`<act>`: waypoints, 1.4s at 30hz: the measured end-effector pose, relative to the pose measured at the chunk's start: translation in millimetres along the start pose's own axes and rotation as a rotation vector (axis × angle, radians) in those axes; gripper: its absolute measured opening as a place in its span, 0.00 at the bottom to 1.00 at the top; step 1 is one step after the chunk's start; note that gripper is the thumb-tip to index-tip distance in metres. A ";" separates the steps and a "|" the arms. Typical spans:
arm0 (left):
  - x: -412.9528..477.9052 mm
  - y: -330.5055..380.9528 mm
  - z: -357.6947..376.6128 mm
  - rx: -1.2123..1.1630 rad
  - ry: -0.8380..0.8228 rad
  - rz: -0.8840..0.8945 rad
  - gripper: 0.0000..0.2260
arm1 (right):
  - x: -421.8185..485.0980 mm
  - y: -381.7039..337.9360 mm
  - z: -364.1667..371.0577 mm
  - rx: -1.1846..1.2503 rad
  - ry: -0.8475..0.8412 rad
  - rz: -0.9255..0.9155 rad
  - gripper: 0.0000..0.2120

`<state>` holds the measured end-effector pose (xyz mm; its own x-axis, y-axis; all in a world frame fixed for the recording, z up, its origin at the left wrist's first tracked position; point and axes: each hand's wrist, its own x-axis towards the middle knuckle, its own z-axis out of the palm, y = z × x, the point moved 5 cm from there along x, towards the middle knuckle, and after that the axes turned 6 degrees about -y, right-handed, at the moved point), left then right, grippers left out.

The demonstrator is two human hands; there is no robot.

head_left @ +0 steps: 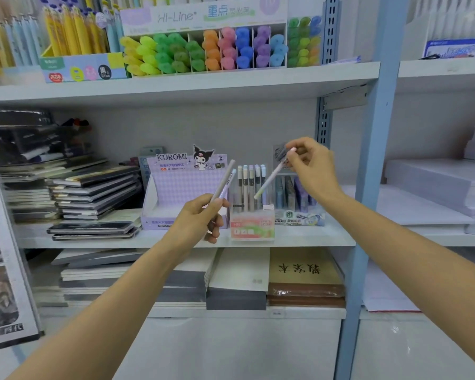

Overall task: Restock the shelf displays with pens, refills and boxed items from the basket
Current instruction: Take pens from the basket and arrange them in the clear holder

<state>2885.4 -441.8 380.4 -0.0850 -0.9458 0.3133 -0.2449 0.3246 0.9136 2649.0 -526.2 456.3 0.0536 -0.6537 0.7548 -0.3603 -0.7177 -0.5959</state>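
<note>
Pinched by its upper end in the right hand (313, 168), a pastel pen (272, 179) is slanted down-left, tip aimed at the upright pens (251, 185) in the HB display box (252, 228); two more pens (224, 184) are gripped in the left hand (200, 218).

I read "HI-Line" and "重点" on the highlighter display header (203, 13), top centre | "KUROMI" on the purple display box (181, 185), mid-frame | "HB" on the pink pen box (251, 226) just right of it | "黑" on a black sticker on the pen carton (83, 68), upper left | smaller print too blurred for me
</note>
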 end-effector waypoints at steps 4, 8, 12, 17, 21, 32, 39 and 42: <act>3.5 -5.7 2.1 0.023 -0.013 0.024 0.10 | -2.5 5.6 21.1 -0.158 -0.092 -0.052 0.07; 5.6 -9.1 0.8 0.032 -0.018 0.033 0.11 | 1.6 9.1 30.9 -0.239 -0.176 -0.061 0.08; 7.4 -11.2 -2.1 0.003 -0.012 0.030 0.10 | 12.4 9.6 27.8 -0.294 -0.250 -0.031 0.08; 9.8 -12.2 3.0 -0.016 -0.042 0.026 0.11 | 16.5 2.0 39.0 -0.261 -0.279 -0.043 0.10; 9.5 -11.7 4.6 -0.025 -0.050 0.028 0.11 | 11.0 6.7 56.0 -0.272 -0.287 -0.044 0.05; -1.5 1.0 9.5 -0.001 -0.086 0.053 0.11 | -11.2 -13.3 35.7 0.150 -0.256 0.095 0.15; -10.8 18.6 25.4 -0.013 -0.130 0.073 0.13 | -40.7 -39.2 50.5 0.485 -0.538 0.113 0.07; -14.3 19.4 18.8 -0.044 -0.078 0.035 0.13 | -35.8 -40.1 36.2 0.555 -0.402 0.143 0.04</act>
<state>2863.8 -421.9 388.8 -0.1679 -0.9304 0.3258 -0.1978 0.3555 0.9135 2695.2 -482.7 443.3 0.4198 -0.7122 0.5626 0.1336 -0.5647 -0.8144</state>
